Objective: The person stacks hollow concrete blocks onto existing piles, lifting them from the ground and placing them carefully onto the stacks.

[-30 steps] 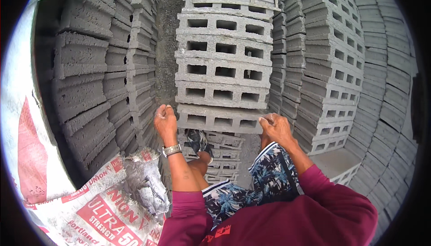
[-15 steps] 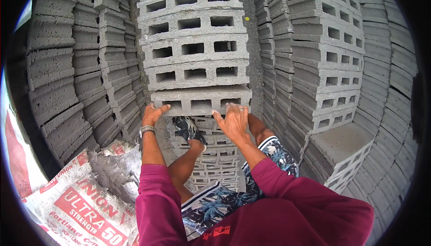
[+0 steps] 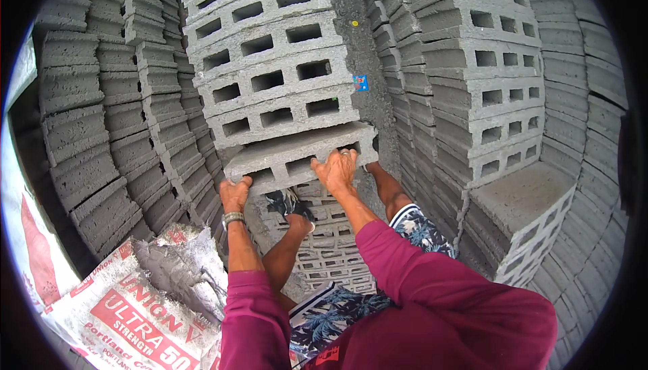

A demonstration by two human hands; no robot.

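the left hand (image 3: 234,196) grips the left end of a grey hollow block (image 3: 297,148), perhaps from underneath; the right hand (image 3: 336,172) clutches its front right of centre; it slants at the block stack's (image 3: 271,64) near end

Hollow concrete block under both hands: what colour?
The hollow concrete block is grey; head view shows it.

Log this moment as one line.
left hand: grips hollow block, left end | right hand: grips it near right hole | gap: between it and block row
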